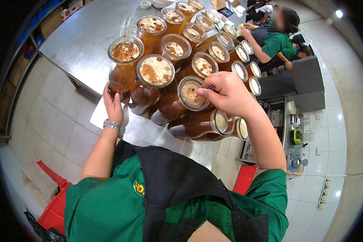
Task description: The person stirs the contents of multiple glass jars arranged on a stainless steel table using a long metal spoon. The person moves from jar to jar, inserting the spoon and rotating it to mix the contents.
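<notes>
Tall glass jars of amber-brown liquid stand close together before me. My left hand [113, 104], with a metal-band watch [112, 124] on its wrist, rests its spread fingers against the lower side of the front-left jar [121, 77]. Pale foam with brown bits floats in that jar. My right hand [228, 92] is over the rim of a nearer jar [193, 93], whose surface is smoother and tan. Its thumb and fingers pinch a thin dark object [211, 87], mostly hidden by the hand. Another foamy jar [156, 71] stands between my hands.
The jars crowd a stainless steel table [87, 39]. Clear empty glasses [128, 25] and a white bowl [162, 3] are behind them. At the right, a co-worker in a green shirt [273, 44] holds something small. Red plastic chairs [53, 208] flank me.
</notes>
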`<state>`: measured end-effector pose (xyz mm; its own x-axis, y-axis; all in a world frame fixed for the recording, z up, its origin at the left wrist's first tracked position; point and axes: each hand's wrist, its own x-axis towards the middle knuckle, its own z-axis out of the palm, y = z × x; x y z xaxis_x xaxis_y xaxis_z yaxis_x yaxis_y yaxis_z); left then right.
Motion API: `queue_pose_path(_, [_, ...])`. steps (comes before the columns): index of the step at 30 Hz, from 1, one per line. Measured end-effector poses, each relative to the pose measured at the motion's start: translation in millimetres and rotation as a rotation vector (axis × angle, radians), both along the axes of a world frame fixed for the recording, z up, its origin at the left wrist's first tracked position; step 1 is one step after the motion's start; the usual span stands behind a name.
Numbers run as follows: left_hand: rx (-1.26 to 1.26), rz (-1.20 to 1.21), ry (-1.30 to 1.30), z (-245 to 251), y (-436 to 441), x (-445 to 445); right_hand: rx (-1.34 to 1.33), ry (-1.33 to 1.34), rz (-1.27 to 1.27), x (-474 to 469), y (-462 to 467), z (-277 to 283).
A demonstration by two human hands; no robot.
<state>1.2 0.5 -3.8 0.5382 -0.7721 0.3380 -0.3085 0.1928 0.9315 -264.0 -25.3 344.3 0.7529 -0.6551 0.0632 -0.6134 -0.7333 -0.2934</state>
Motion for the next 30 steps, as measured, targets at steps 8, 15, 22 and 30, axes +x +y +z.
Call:
queue_pose_path(8, [-0.007, -0.06, 0.122, -3, 0, -1, 0.04, -0.066, 0.018, -4, -3, -6])
queue_pose_path(15, [-0.035, -0.113, 0.224, 5, 2, -4, 0.008, -0.067, -0.011, -6, -1, -1])
queue_pose_path(22, [-0.024, -0.095, 0.123, 5, 4, -1, 0.004, -0.144, -0.01, -2, 2, 4])
queue_pose_path(30, [-0.017, -0.066, 0.083, 4, 3, -1, -0.026, -0.058, -0.034, -3, 4, 5])
